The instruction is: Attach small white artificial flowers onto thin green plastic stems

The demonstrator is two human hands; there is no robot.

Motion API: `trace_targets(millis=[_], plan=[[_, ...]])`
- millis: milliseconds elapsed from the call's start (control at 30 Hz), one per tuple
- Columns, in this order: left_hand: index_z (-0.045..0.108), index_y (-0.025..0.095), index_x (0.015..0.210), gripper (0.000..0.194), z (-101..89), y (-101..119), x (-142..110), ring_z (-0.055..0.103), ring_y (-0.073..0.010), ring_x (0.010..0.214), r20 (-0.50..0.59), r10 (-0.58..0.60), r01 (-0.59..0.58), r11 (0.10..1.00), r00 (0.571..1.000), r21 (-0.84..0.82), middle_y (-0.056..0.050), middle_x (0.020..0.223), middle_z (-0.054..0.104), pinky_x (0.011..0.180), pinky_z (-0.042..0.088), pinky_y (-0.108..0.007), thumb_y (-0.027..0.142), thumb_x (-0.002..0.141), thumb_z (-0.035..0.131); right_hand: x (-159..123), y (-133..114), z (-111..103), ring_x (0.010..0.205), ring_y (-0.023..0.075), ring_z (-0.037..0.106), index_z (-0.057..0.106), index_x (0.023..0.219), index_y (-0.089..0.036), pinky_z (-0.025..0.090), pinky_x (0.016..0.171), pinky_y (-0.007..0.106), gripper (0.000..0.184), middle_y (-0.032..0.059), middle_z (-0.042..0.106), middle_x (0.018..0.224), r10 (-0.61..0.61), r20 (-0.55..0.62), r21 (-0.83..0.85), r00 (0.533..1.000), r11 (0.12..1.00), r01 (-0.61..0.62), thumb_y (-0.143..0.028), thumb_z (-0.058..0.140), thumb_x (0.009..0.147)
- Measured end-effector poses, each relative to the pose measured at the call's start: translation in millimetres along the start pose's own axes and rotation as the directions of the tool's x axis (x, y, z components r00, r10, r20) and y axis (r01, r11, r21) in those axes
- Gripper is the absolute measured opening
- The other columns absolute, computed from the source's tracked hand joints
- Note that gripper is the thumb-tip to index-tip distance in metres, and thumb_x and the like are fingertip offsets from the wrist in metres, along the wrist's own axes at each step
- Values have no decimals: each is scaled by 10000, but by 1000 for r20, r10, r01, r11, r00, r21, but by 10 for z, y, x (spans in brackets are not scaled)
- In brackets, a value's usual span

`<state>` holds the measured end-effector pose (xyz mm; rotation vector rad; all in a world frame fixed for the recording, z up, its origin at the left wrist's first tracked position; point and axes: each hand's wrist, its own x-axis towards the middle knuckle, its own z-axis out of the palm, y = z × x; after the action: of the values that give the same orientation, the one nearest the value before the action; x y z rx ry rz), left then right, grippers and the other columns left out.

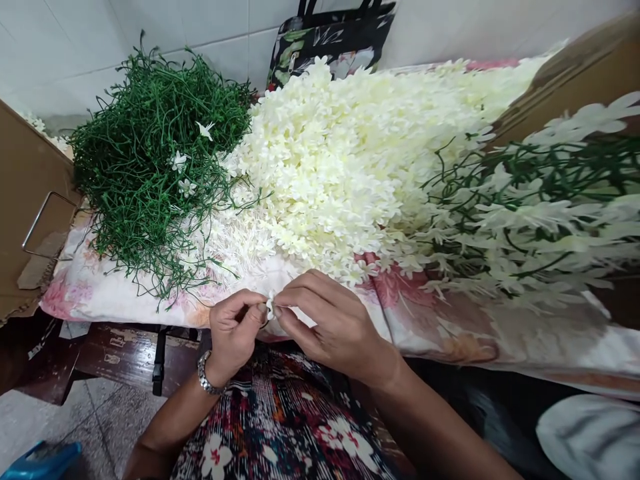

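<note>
My left hand (234, 330) and my right hand (327, 325) meet just above my lap, both pinched on one small white artificial flower (271, 305) between their fingertips. A metal watch sits on my left wrist. Right behind the hands lies a big heap of loose white flower heads (350, 160) on a floral cloth (100, 290). A tangled pile of green plastic stems (150, 167) lies at the left of that heap. Finished sprays of white flowers on green stems (540, 213) lie at the right.
Cardboard boxes stand at the left (25, 200) and at the upper right (575, 73). A dark floral bag (333, 40) leans on the tiled wall behind. A dark wooden surface (125, 353) shows under the cloth, with a blue object (40, 461) on the floor.
</note>
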<state>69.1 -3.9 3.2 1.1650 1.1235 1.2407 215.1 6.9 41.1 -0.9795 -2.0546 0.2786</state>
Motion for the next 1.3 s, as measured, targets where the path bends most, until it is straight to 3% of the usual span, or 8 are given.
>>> trace_targets(millis=[267, 600, 767, 933, 1000, 1067, 1200, 1300], plan=[[563, 135, 664, 127, 13, 67, 31, 387, -68, 497, 87, 153, -170, 954, 984, 249, 26, 540, 445, 489, 323, -185, 180, 767, 503, -40, 45, 79, 648, 114, 469, 501, 757, -135, 418, 580, 247, 98, 37, 512, 658, 85, 15, 118, 996, 989, -86, -50, 454, 746], [591, 137, 719, 105, -34, -104, 10, 422, -83, 531, 32, 110, -115, 963, 993, 243, 22, 573, 494, 512, 358, -185, 182, 758, 505, -13, 72, 149, 644, 118, 447, 493, 759, -120, 406, 578, 247, 78, 52, 499, 653, 96, 30, 143, 995, 985, -99, -111, 419, 781], [608, 160, 869, 146, -44, 18, 37, 510, -102, 612, 138, 76, -104, 973, 988, 208, -4, 694, 569, 576, 413, -198, 163, 740, 541, 21, 95, -30, 619, 101, 458, 512, 750, -128, 408, 559, 238, 79, 33, 512, 641, 87, 37, 154, 996, 984, -92, -107, 437, 762], [523, 153, 1116, 381, -110, 202, 81, 569, -200, 773, 37, 261, -259, 965, 965, -49, -97, 938, 601, 682, 465, -325, 240, 744, 518, -30, 200, -672, 608, 97, 505, 523, 771, -185, 414, 531, 240, 134, 1, 529, 648, 135, -355, -31, 925, 987, -156, -70, 482, 716], [551, 148, 1080, 348, -161, 174, 90, 572, -190, 729, 0, 268, -268, 962, 963, -57, -92, 896, 614, 647, 470, -319, 236, 746, 517, -51, 318, -1030, 633, 118, 532, 546, 726, -179, 419, 579, 268, 99, 14, 554, 643, -30, -601, -443, 799, 845, -301, -86, 527, 699], [585, 146, 1020, 293, -194, 108, 86, 561, -164, 679, -39, 188, -189, 982, 981, -11, -72, 819, 619, 610, 470, -290, 225, 744, 528, -60, 478, -1358, 723, 171, 562, 574, 728, -143, 416, 659, 320, 51, 63, 584, 688, -207, -703, -679, 680, 481, -555, -138, 525, 711], [629, 133, 896, 213, -180, -3, 56, 545, -140, 618, -87, 78, -68, 991, 993, 116, -48, 701, 607, 552, 470, -253, 242, 733, 545, -78, 827, -1692, 827, 230, 557, 574, 661, -116, 374, 729, 357, 160, 124, 620, 770, 51, -535, -842, 844, 51, -537, -179, 451, 743], [641, 140, 851, 183, -174, -18, 47, 544, -132, 603, -46, 97, -89, 984, 994, 157, -37, 674, 601, 545, 470, -243, 242, 738, 539, -157, 1004, -1680, 796, 201, 553, 578, 721, -127, 378, 690, 302, 102, 107, 621, 795, 391, -343, -901, 854, 121, -417, -124, 479, 694]])
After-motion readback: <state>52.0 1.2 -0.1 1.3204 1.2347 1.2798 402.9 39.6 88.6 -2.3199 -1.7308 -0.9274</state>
